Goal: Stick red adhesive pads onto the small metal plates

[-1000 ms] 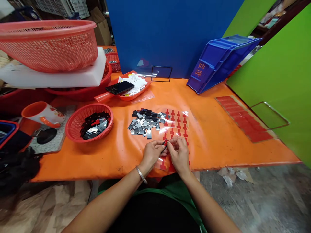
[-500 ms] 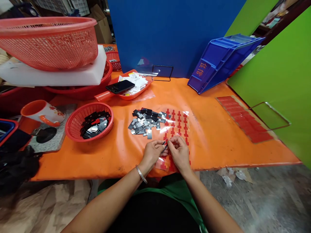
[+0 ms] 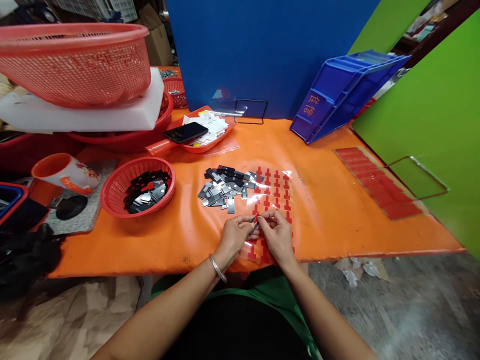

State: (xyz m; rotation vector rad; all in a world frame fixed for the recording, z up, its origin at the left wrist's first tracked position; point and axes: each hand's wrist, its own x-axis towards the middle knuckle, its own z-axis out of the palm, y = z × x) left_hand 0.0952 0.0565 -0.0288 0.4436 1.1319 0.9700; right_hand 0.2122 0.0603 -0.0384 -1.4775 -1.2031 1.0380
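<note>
Between the fingertips of my left hand (image 3: pixel 235 235) is a small dark metal plate (image 3: pixel 254 228), tilted. A red sticker (image 3: pixel 256 218) shows at its upper end. Thumb and fingers of my right hand (image 3: pixel 278 236) are pinched at that red sticker; its far edge is hidden by the fingers. Both hands are over a clear sheet of red T-shaped stickers (image 3: pixel 277 190), covering part of its lower half. Just left of the sheet's upper part lies a loose pile of small black and silver metal plates (image 3: pixel 224 189).
A red basket (image 3: pixel 112 197) at left contains more metal plates. Behind it lies a red scoop (image 3: pixel 162 148) with white paper pieces and a phone (image 3: pixel 186 132). A mug (image 3: pixel 56 172) stands far left. A blue crate (image 3: pixel 318 107) leans at back right, near another red sticker sheet (image 3: pixel 378 182).
Both hands stay in nearly the same place, still pinching the small plate and red sticker. The view has shifted very slightly.
</note>
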